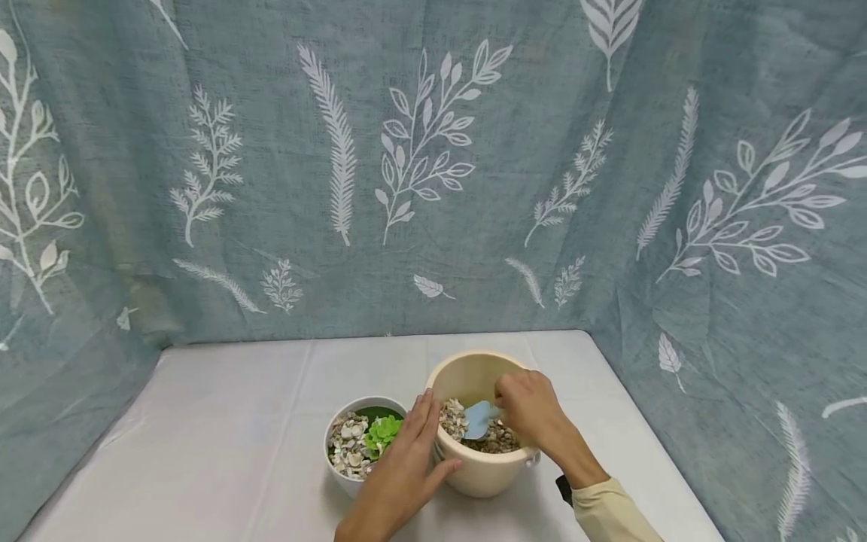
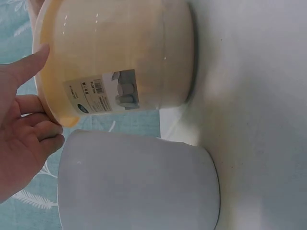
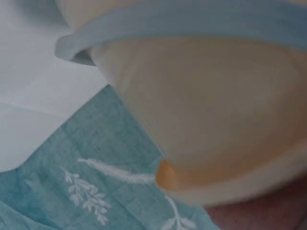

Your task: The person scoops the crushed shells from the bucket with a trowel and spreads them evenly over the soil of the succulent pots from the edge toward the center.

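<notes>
A cream bucket [image 1: 484,470] holds brown gravel [image 1: 497,438] with a heap of pale stones [image 1: 452,418] at its left side. Inside its mouth, my right hand [image 1: 531,406] grips a small trowel by the handle; the light blue blade [image 1: 477,419] rests over the stones. My left hand [image 1: 406,459] lies against the bucket's left rim, fingers straight and thumb spread across the front wall. In the left wrist view the thumb [image 2: 36,62] touches the rim, near a printed label [image 2: 103,93]. The right wrist view shows the bucket's blue-grey carrying handle [image 3: 192,19].
Left of the bucket stands a white pot [image 1: 347,482] with pale stones [image 1: 348,444] and a bright green succulent [image 1: 382,433], partly behind my left hand. A white cloth [image 1: 223,429] covers the table. Behind hangs a teal leaf-patterned curtain [image 1: 271,188].
</notes>
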### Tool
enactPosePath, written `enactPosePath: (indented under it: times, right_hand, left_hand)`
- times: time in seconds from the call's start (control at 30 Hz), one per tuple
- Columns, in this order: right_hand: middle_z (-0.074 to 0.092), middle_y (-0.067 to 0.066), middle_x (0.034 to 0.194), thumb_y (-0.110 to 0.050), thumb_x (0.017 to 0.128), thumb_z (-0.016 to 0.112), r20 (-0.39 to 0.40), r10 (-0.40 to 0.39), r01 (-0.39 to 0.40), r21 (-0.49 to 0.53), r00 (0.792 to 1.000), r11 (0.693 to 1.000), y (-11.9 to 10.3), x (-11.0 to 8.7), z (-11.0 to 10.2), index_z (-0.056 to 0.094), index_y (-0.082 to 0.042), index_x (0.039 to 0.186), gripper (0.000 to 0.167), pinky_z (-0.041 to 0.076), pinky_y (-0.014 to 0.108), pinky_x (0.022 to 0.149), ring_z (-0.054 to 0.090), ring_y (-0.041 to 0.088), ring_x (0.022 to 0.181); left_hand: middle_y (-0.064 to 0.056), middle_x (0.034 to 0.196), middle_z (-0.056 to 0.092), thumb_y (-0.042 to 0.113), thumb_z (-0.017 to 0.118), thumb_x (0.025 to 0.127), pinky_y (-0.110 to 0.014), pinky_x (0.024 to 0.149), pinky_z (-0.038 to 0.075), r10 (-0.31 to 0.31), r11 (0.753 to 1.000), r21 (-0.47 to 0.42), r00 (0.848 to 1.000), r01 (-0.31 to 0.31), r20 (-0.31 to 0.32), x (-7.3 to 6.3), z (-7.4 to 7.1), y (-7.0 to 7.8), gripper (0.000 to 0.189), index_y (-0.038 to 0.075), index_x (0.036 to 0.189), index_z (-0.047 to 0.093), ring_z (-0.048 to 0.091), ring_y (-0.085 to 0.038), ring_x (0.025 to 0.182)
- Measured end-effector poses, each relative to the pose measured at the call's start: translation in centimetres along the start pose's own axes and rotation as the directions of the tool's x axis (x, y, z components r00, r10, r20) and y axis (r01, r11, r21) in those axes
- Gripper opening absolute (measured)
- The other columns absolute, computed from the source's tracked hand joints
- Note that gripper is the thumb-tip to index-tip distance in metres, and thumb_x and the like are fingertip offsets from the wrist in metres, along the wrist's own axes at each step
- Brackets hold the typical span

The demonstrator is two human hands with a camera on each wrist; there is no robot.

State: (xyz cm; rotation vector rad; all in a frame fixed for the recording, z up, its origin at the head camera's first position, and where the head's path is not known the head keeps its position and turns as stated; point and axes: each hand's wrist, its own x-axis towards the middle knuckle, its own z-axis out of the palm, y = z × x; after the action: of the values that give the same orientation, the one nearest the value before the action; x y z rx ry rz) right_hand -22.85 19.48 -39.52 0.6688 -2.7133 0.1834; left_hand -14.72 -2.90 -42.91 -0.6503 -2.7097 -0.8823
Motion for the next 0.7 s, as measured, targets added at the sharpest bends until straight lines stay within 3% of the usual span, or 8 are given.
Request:
enactPosePath:
  times: [0.07,0.17,0.47,0.7]
  right_hand:
    - [0.069,-0.005,0.064,0.004,0.077,0.083,-0.003,0.01,-0.01,0.035,1.0,0.999,-0.2,-0.1,-0.6,0.075,-0.013,0.067,0.021,0.054,0.031,0.058,0.059,0.014,0.056]
    - [0.076,0.0,0.073,0.005,0.077,0.081,-0.009,0.03,-0.029,0.037,1.0,0.999,-0.4,-0.2,-1.5,0.08,-0.012,0.074,0.017,0.058,0.041,0.065,0.068,0.022,0.065]
    - [0.077,0.001,0.074,-0.005,0.082,0.084,-0.023,0.137,-0.136,0.022,0.99,0.99,-0.4,-1.4,-4.2,0.08,-0.012,0.078,0.009,0.053,0.04,0.066,0.068,0.023,0.067]
    - [0.078,0.004,0.08,-0.006,0.087,0.08,-0.032,0.214,-0.211,0.074,0.976,0.975,0.0,-2.6,-6.3,0.082,-0.009,0.087,0.004,0.051,0.034,0.061,0.064,0.02,0.068]
  left_hand:
    - [-0.02,0.172,0.028,0.04,0.074,0.097,-0.053,0.121,0.044,-0.021,1.0,0.007,1.0,0.021,0.007,0.0,-0.5,0.3,0.086,-0.005,0.159,0.037,0.035,-0.04,0.157]
    - [-0.019,0.172,0.028,0.037,0.075,0.097,-0.051,0.123,0.042,-0.027,0.999,0.026,1.0,0.027,0.005,0.1,-0.9,0.5,0.084,-0.005,0.159,0.037,0.034,-0.038,0.158]
    - [-0.02,0.172,0.028,0.035,0.076,0.096,-0.052,0.124,0.041,-0.039,0.999,-0.007,0.999,0.039,0.008,-0.2,-0.6,0.3,0.084,-0.004,0.16,0.037,0.034,-0.039,0.158]
    - [-0.021,0.171,0.03,0.037,0.079,0.093,-0.054,0.129,0.032,-0.029,0.999,-0.023,0.999,0.029,-0.025,-0.3,-0.3,0.0,0.088,-0.007,0.158,0.038,0.033,-0.039,0.158]
